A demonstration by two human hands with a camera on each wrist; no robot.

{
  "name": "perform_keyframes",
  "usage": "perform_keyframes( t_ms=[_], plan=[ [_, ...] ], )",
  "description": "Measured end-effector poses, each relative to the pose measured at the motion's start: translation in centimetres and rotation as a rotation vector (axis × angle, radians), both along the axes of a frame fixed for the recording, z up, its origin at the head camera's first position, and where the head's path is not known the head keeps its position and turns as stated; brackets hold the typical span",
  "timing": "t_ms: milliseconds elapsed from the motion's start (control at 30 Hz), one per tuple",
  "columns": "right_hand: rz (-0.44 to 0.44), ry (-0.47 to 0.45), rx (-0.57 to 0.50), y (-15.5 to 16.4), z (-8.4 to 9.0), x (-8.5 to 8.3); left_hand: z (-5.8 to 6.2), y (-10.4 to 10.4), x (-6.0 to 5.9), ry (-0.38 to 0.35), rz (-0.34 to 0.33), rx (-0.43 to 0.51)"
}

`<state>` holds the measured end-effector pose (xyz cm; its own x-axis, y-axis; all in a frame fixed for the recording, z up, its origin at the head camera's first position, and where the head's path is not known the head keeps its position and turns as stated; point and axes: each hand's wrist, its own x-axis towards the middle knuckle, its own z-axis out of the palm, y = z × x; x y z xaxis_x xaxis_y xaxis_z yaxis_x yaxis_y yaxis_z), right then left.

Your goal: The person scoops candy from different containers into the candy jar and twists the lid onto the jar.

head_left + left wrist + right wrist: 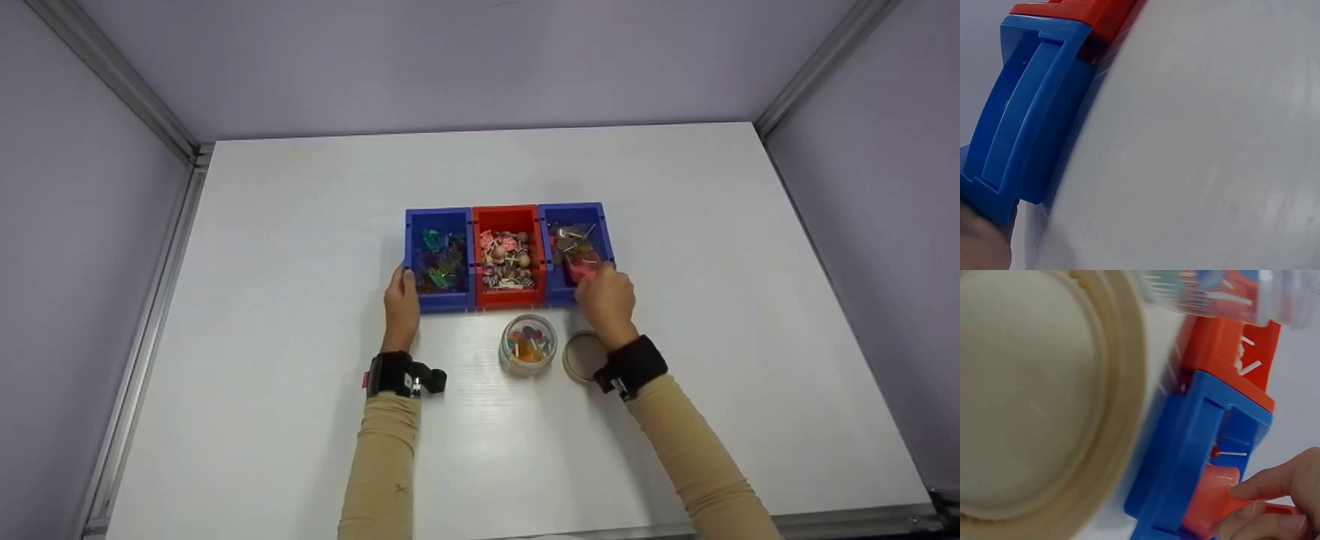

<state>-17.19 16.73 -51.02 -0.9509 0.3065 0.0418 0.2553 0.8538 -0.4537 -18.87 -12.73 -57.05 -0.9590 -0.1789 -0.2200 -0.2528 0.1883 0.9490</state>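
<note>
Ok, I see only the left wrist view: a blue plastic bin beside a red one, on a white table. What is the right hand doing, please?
Observer: The right hand reaches into the right blue plastic bin and pinches a pink translucent piece.
Operator: And what is in the blue bin near my camera?
Observer: The left blue plastic bin holds green and purple translucent pieces; the left hand rests against its outer front corner.
Operator: Is anything else on the table?
Observer: Yes, a clear round jar with coloured pieces stands in front of the red plastic bin, and a beige round lid lies beside the jar.
</note>
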Motion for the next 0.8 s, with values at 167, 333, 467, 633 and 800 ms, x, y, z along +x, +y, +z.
perform_keyframes(
  t_ms=[167,333,467,633,800],
  plan=[
    [-0.010,0.013,-0.031,0.1,-1.0,0.3,-0.2,0.0,-0.1,0.009,-0.005,-0.003],
    [-0.001,0.040,-0.062,0.2,-1.9,0.6,-0.3,0.0,-0.2,0.016,0.003,0.000],
    [-0.004,0.043,-0.087,0.0,-2.2,0.7,-0.1,-0.1,-0.1,0.004,0.001,-0.005],
    [-0.028,-0.003,-0.188,-0.2,-2.3,0.7,0.1,0.0,0.0,-0.004,0.009,-0.010],
    [-0.069,-0.001,-0.281,-0.2,-2.6,0.8,0.2,0.1,0.0,-0.007,0.008,-0.009]
  ],
)
